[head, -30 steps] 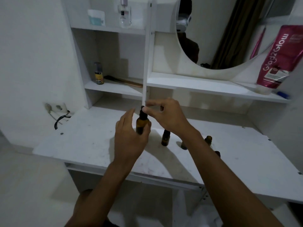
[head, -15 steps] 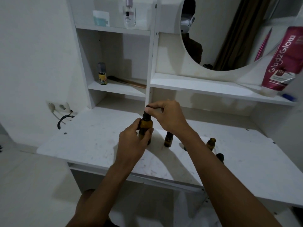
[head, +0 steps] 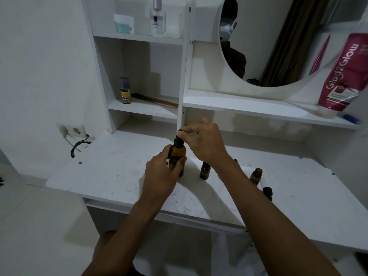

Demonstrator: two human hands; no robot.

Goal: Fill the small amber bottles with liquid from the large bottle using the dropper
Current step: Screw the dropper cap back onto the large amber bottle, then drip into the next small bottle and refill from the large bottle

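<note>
gripping the large amber bottle [head: 177, 154] upright on the desk [head: 111, 168] with left hand [head: 161, 174], right hand [head: 205, 142] fingers [head: 184, 133] pinching its black dropper cap [head: 178, 140], two small bottles [head: 204, 170] nearby

left hand [head: 161, 173] now gripping large bottle [head: 177, 156]

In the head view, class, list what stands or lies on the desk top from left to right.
Large bottle, held by both hands → capped small bottle → open small bottle → loose dropper.
</note>
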